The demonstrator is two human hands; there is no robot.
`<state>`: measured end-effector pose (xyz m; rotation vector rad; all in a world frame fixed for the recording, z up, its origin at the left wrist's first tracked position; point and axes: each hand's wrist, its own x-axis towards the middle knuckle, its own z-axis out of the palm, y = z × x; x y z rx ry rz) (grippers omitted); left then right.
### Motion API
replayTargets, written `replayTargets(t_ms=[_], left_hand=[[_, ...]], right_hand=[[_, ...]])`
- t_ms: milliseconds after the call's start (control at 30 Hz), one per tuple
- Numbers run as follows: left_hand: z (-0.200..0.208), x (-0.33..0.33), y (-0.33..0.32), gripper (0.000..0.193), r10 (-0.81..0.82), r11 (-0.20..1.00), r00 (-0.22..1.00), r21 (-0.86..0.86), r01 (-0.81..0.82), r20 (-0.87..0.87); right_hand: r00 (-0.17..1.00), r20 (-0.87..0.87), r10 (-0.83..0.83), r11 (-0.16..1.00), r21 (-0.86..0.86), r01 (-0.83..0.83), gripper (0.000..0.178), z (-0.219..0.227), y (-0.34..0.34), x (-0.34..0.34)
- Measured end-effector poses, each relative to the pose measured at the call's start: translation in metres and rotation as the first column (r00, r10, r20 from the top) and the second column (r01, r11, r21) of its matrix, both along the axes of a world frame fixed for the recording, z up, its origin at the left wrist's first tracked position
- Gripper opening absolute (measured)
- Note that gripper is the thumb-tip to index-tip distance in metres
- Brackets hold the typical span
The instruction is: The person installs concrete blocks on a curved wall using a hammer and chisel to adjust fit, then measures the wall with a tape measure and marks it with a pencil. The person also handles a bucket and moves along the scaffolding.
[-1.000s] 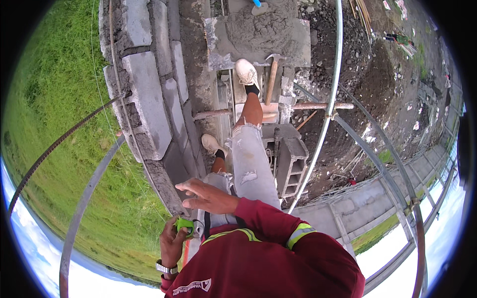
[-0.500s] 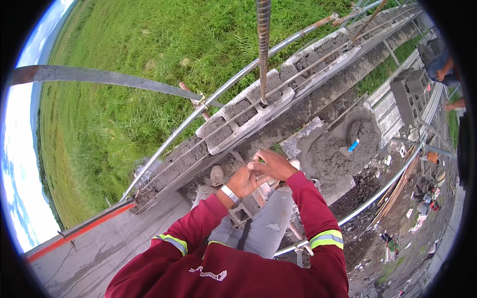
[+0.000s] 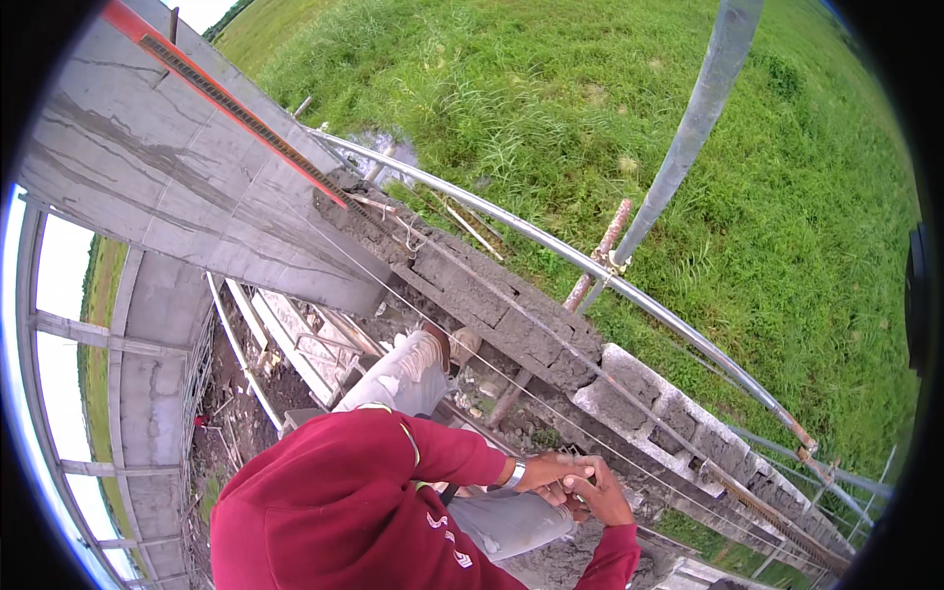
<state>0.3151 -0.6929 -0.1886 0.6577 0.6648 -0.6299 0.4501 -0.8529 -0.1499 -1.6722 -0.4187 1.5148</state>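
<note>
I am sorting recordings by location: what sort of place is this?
Probably an outdoor building site: an unfinished-looking wall of grey rectangular concrete blocks, and grey tubular metal poles joined like scaffolding beside it.

streaked grey concrete wall (image 3: 197, 167) at left | open-bayed concrete frame (image 3: 74, 329) | rough block wall (image 3: 492, 310) | green grass (image 3: 590, 98) beyond | bright daylight

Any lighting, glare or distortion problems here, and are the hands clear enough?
Head view throughout: soft daylight without hard shadows; sky at left washed out white; fisheye bends the upright metal pipe and blackens the corners; left hand and right hand overlap, so anything held can't be made out.
</note>
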Motion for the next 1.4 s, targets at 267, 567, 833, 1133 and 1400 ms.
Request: replayTargets(t_ms=[267, 567, 833, 1133, 1400], left_hand=[[0.037, -0.125, 0.159, 0.034, 0.673, 0.693, 0.739, 0.327, -0.642, 0.026], [0.074, -0.333, 0.552, 0.041, 0.884, -0.385, -0.079, 0.622, -0.682, 0.461], [0.005, -0.295, 0.661, 0.026, 0.902, -0.270, -0.057, 0.457, -0.847, 0.427], [-0.045, -0.295, 0.705, 0.009, 0.778, -0.388, -0.086, 0.368, -0.845, 0.622], [-0.079, -0.308, 0.746, 0.011, 0.603, -0.551, -0.252, 0.167, -0.817, 0.757]], right_hand=[[0.954, 0.152, 0.257, 0.965, 0.014, -0.262, 0.047, 0.018, 0.100, -0.033], [0.880, 0.378, 0.289, 0.955, -0.180, -0.236, 0.023, 0.042, 0.076, 0.038], [0.504, 0.835, 0.219, 0.971, -0.136, -0.196, 0.028, 0.081, 0.101, 0.000], [0.281, 0.943, 0.180, 0.973, -0.128, -0.193, 0.029, 0.051, 0.123, -0.034], [0.376, 0.925, 0.057, 0.989, -0.104, 0.106, 0.029, 0.057, 0.101, -0.032]])
